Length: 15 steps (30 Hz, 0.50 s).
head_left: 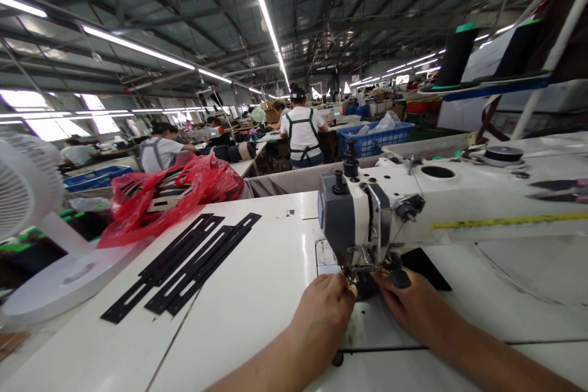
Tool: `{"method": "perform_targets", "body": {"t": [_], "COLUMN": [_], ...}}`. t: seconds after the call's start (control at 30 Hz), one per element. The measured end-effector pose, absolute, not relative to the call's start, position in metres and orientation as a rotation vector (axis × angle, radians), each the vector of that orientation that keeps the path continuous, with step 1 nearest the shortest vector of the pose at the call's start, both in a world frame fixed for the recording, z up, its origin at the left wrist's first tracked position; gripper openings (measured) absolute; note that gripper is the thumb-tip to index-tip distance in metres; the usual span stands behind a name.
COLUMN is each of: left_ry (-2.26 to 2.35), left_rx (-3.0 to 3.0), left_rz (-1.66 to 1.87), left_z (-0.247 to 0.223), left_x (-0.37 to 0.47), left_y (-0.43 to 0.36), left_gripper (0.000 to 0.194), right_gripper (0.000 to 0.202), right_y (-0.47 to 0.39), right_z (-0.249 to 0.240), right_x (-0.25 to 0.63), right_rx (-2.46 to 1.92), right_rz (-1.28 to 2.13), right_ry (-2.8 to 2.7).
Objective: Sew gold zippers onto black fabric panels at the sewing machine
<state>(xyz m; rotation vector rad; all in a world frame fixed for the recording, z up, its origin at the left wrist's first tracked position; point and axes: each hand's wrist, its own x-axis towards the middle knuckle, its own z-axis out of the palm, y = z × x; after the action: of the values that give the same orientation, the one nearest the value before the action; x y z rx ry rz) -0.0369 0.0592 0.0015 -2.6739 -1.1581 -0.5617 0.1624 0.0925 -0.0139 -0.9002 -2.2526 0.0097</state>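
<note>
A white and grey sewing machine (pixel 337 211) stands in front of me, its needle area low over the table. Under it lies a small black piece of material (pixel 366 286), partly hidden by the machine head and my fingers. My left hand (pixel 327 309) is closed at the piece's left side, fingers curled and pinching beside the presser foot. From the right, my right hand (pixel 411 300) reaches in, its fingers pressed together at the piece's other edge and partly behind a dark knob (pixel 399 278). Behind my right hand lies a flat black panel (pixel 425 269).
Several slotted black strips (pixel 197 266) lie stacked on the white table (pixel 257 306). Beyond them is a red plastic bag (pixel 206 180) with pieces inside. A white fan (pixel 64 239) stands at left, scissors (pixel 558 190) on the machine arm. Co-workers and a blue basket (pixel 376 139) are farther back.
</note>
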Motion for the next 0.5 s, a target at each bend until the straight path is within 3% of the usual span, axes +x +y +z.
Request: {"method": "perform_targets", "body": {"t": [0.5], "left_ry": [-1.134], "left_rx": [-2.684], "left_rz": [-0.640], "left_z": [-0.0001], "left_x": [-0.0378], "left_y": [0.0615], "left_gripper": [0.011], "right_gripper": [0.027], "right_y": [0.0932], "right_z": [-0.0109], "right_x": [0.1620], "right_rx": [-0.967], "right_rz": [0.059], "right_ry": [-2.271]}}
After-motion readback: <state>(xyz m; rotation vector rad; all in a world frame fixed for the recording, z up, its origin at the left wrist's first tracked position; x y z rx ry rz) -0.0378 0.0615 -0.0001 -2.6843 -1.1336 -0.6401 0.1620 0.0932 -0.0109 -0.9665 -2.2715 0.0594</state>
